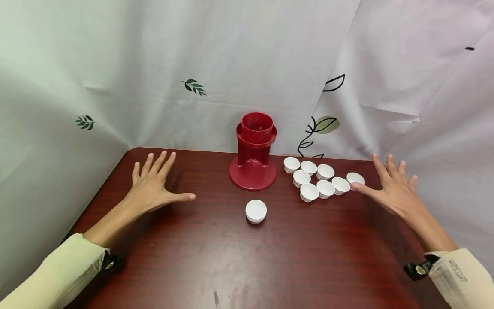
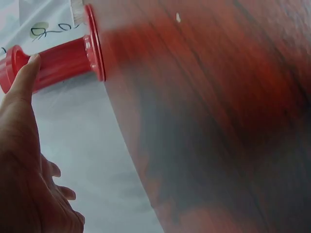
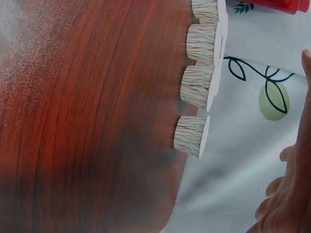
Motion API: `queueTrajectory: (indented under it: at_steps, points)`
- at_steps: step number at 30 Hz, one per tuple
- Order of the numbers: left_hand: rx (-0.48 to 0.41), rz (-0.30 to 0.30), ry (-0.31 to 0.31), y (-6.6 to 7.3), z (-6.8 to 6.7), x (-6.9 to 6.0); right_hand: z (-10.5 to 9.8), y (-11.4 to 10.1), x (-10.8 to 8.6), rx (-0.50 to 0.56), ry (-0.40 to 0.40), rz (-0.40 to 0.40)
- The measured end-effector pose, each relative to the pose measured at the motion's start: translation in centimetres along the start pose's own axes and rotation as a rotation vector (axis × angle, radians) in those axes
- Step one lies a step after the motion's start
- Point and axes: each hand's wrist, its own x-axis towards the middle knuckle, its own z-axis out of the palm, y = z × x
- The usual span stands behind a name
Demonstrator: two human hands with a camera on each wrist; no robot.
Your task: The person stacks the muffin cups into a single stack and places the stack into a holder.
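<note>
My left hand (image 1: 151, 189) is held over the left side of the table, fingers spread, holding nothing. On the right, my right hand (image 1: 395, 189) is likewise spread, its thumb appearing close to the rightmost white paper cup (image 1: 355, 179); whether they touch I cannot tell. Several more small white cups (image 1: 309, 192) with fine-lined sides stand upright in a cluster left of that hand. One white cup (image 1: 256, 211), perhaps a stack, sits alone near the middle. Behind it stands a red plastic stand (image 1: 252, 174) with a round base and a cylindrical open top, apart from both hands.
The dark reddish wooden table (image 1: 247, 266) has rounded far corners. White fabric (image 1: 231, 51) with leaf prints hangs behind it and at both sides. A black strap (image 1: 418, 269) is at the right sleeve, and another strap (image 1: 109, 261) at the left.
</note>
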Motion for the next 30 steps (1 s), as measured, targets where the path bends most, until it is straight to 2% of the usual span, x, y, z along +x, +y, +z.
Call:
queueTrajectory:
  at_steps: [11, 21, 30]
  points:
    - [-0.066, 0.080, -0.012, 2.0, 1.9, 0.6, 0.1, 1.2, 1.5, 0.095, -0.109, 0.008]
    - [-0.266, 0.087, -0.035, 4.6, 3.0, 0.3, 0.6, 2.1, 2.7, 0.129, -0.133, 0.010]
    - [-0.354, 0.144, -0.061, 7.2, 4.3, 0.0, 1.0, 3.0, 3.1, 0.156, -0.117, -0.004]
